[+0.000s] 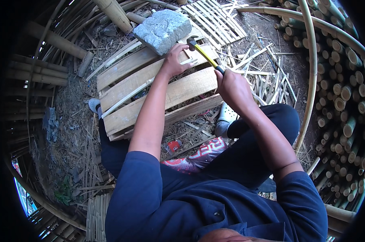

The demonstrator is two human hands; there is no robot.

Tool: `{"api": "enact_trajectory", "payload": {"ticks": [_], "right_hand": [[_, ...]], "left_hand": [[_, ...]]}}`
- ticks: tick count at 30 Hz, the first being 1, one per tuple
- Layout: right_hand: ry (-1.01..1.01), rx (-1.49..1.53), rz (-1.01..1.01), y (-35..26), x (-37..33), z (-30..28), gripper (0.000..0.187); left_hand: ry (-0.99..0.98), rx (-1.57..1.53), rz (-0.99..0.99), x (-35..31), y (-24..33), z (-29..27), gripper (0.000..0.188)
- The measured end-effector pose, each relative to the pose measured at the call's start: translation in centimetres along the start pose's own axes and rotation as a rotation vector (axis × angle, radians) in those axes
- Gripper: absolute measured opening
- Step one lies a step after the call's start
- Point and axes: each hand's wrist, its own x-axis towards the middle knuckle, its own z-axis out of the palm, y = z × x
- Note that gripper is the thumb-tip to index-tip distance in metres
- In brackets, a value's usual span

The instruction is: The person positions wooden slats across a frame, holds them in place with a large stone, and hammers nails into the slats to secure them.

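My right hand is wrapped round the black grip of a hammer with a yellow shaft. Its dark head is beside the fingertips of my left hand. The left fingers are closed at the end of a pale bamboo strip, which runs down and left across a low slatted wooden bench. My left forearm covers part of the strip. A rough grey stone block rests at the bench's far end, just beyond the left hand. Whatever small thing the left fingertips may pinch is too small to tell.
Cut bamboo poles are stacked on the right, behind a curved pole. A slatted bamboo panel lies past the stone. Loose strips litter the ground. A red-and-white printed bag lies between my legs.
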Motion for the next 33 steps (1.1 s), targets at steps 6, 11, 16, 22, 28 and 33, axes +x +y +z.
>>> {"api": "enact_trajectory", "payload": {"ticks": [6,11,16,22,28,33], "right_hand": [[0.015,-0.019,-0.036,-0.3,0.2,-0.2,0.047],[-0.076,-0.052,-0.054,0.6,0.3,0.8,0.048],[0.077,-0.052,-0.075,-1.1,-0.1,-0.3,0.043],[-0.016,-0.091,-0.144,-0.6,-0.4,0.5,0.042],[0.045,-0.088,-0.083,-0.4,-0.1,0.8,0.042],[0.054,-0.092,-0.135,-1.4,-0.6,0.0,0.043]], "left_hand": [[-0.222,0.201,-0.078,-0.4,-3.5,0.3,0.053],[-0.232,0.189,-0.11,-0.4,-3.7,0.6,0.05],[-0.249,0.159,-0.18,-0.3,-2.3,0.2,0.052],[-0.209,0.078,-0.198,-0.5,-2.8,0.0,0.058],[-0.259,0.126,-0.219,0.3,-1.8,-0.1,0.055],[-0.26,0.165,-0.305,-0.1,-1.2,-0.6,0.065]]}}
